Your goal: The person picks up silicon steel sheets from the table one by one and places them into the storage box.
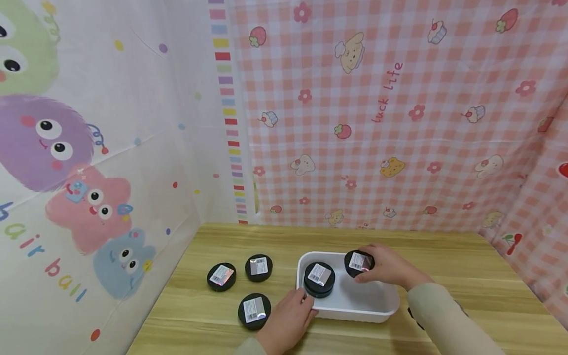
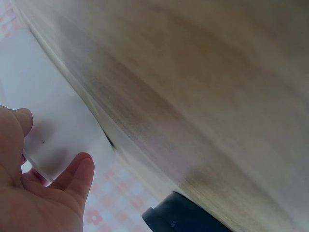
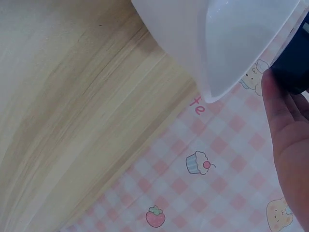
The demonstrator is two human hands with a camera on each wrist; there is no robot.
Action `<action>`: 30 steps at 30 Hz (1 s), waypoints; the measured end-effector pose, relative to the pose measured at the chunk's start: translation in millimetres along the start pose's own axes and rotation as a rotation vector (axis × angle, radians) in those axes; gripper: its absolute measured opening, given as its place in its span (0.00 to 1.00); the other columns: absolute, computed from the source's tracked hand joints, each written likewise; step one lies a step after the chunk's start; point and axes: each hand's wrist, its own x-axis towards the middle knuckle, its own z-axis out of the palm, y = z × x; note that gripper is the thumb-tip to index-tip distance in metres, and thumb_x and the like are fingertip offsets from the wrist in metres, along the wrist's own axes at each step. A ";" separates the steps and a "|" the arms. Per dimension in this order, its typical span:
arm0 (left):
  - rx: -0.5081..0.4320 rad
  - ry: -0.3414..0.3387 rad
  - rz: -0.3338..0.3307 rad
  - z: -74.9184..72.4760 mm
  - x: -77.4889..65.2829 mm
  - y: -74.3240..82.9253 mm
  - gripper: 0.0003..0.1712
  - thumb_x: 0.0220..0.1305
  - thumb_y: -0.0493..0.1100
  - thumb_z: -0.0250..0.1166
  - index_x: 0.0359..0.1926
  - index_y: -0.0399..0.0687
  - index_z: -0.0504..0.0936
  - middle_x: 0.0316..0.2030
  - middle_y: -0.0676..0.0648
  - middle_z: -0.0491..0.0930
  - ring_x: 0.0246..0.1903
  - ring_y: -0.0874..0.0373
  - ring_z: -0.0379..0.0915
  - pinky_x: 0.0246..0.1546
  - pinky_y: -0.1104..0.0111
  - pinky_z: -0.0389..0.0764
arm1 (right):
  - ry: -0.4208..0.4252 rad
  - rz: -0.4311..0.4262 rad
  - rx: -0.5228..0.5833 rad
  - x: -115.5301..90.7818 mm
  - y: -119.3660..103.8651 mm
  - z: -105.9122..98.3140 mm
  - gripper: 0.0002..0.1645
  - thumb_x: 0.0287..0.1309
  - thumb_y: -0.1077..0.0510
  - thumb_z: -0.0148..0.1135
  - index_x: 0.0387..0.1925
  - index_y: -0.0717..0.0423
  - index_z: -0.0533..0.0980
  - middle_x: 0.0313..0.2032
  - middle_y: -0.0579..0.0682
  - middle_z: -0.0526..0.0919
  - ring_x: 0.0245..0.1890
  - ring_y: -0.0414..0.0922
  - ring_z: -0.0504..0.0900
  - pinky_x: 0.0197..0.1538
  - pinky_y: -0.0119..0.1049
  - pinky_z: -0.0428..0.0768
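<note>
A white plastic tray (image 1: 341, 314) sits on the wooden table, and my left hand (image 1: 287, 316) grips its near left corner. In the left wrist view the thumb and fingers (image 2: 81, 174) straddle the tray's wall. My right hand (image 1: 389, 267) holds a round black tub (image 1: 355, 261) with a barcode label on top, over the tray's far right part. The right wrist view shows the fingers (image 3: 277, 104) against the side of that black tub (image 3: 292, 63). Inside the tray's left end, two black tubs (image 1: 319, 277) are stacked, label up.
Left of the tray lie three more labelled black tubs: one (image 1: 254, 311) close beside my left hand, one (image 1: 221, 277) at the far left, and another (image 1: 259, 268) farther back. A pink checked cloth (image 1: 381, 192) hangs behind the table (image 1: 443, 256); a cartoon-printed white sheet (image 1: 168, 256) hangs at left.
</note>
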 end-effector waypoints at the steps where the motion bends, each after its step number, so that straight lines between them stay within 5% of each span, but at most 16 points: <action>1: -0.001 0.003 0.001 0.2 0.3 0.0 0.11 0.75 0.53 0.57 0.40 0.52 0.76 0.35 0.54 0.71 0.36 0.60 0.69 0.36 0.70 0.74 | -0.004 -0.003 -0.002 -0.1 -1.4 -0.8 0.52 0.40 0.40 0.82 0.63 0.65 0.74 0.57 0.62 0.79 0.52 0.54 0.79 0.56 0.55 0.77; 15: 0.004 -0.004 -0.002 -4.2 0.4 -0.4 0.11 0.75 0.53 0.57 0.39 0.52 0.76 0.35 0.53 0.71 0.36 0.60 0.69 0.37 0.69 0.75 | -0.031 -0.040 -0.001 12.1 4.6 7.2 0.47 0.37 0.38 0.82 0.58 0.57 0.79 0.47 0.49 0.81 0.43 0.44 0.76 0.48 0.43 0.76; 30: 0.018 0.054 0.027 -0.4 -2.5 -1.0 0.10 0.74 0.52 0.58 0.38 0.52 0.75 0.35 0.53 0.71 0.36 0.59 0.69 0.36 0.69 0.74 | -0.099 0.011 0.017 17.7 -9.7 11.1 0.48 0.33 0.44 0.84 0.58 0.61 0.78 0.47 0.51 0.81 0.43 0.45 0.76 0.50 0.46 0.78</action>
